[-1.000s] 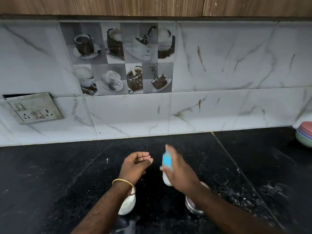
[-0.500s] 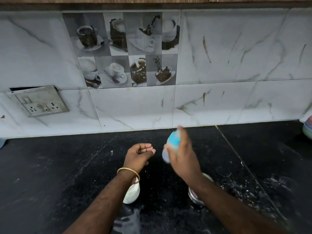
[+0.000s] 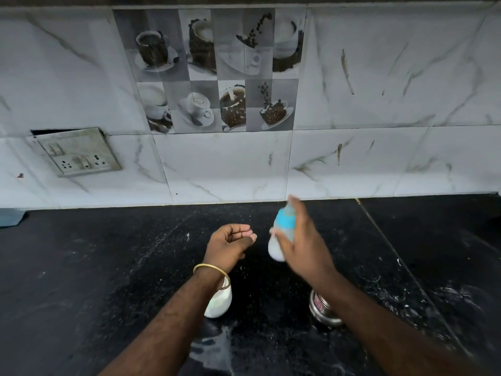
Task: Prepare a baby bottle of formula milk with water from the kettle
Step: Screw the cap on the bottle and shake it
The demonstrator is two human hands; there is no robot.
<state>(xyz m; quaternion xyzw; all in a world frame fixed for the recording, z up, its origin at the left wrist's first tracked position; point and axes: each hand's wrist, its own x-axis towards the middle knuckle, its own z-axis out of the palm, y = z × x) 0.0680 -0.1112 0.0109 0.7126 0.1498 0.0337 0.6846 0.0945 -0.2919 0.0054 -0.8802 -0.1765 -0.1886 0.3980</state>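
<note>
The right hand is gripping a baby bottle with a blue collar, fingers wrapped around it, holding it tilted and blurred above the black counter. Just left of the bottle, the left hand is hovering empty, palm up, fingers loosely curled. Nearer the person than the bottle, a white cup and a steel container are standing on the counter.

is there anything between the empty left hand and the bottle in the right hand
Nothing visible. The left hand is cupped open beside the blue-collared baby bottle of white milk gripped by the right hand, with only bare black stone counter below the gap.
</note>
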